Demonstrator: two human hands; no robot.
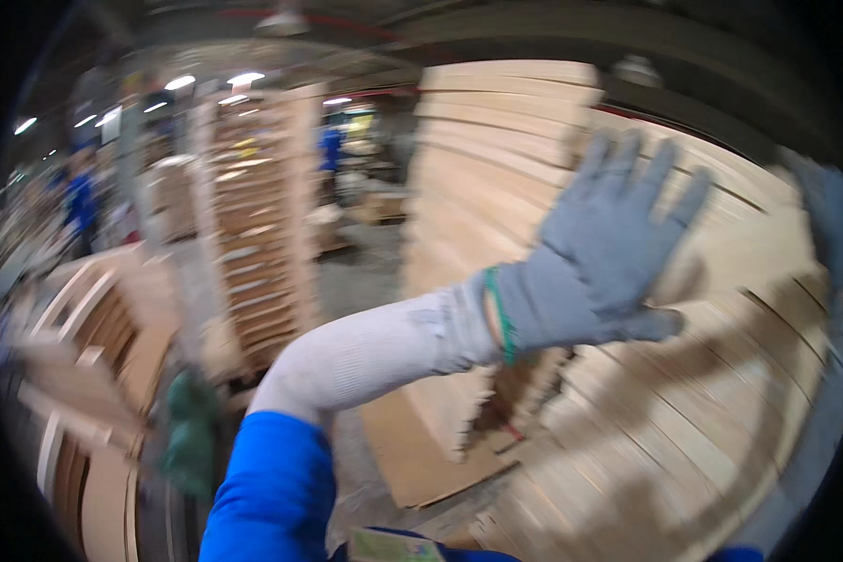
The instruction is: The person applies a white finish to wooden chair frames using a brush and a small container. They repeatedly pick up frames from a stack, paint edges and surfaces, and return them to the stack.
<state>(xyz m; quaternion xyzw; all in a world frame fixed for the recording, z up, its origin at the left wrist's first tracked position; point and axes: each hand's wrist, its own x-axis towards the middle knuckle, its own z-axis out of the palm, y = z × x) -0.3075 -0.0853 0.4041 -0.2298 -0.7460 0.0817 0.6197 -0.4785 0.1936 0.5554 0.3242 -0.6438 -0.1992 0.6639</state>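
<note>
In the head view, the left hand [618,244], in a grey glove, spreads its fingers wide and holds nothing — over stacked pale boards [688,403], contact unclear. Their lower-left ends step unevenly above a cardboard sheet [417,454]. Grey floor [370,267] leaves a gap toward the slatted stack [258,253]. Whether the right-rim grey shape [820,192] (blurred) is the right hand, I cannot tell. A printed card [393,545] at the lower edge — unreadable.
</note>
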